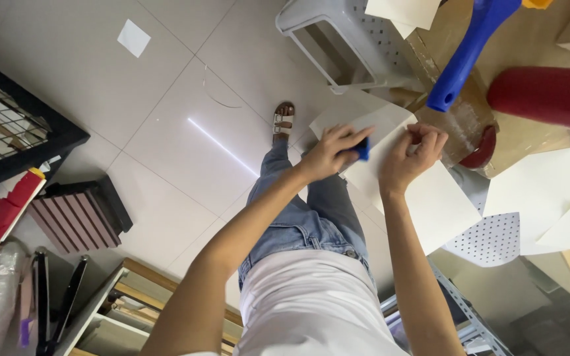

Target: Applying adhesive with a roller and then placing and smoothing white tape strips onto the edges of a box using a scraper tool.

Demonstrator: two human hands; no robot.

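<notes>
At twelve o'clock: left hand [330, 153] pinches small blue tool [362, 150]
Right hand [411, 157]: fingers pressed on white sheet [430, 198]
Risk: sheet could slide if pressure loosens

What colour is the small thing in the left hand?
Blue; the small object in the left hand shows best in the head view.

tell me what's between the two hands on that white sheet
In the head view, only bare white sheet lies between the left hand, which holds a small blue object, and the right hand; nothing else sits there.
</notes>
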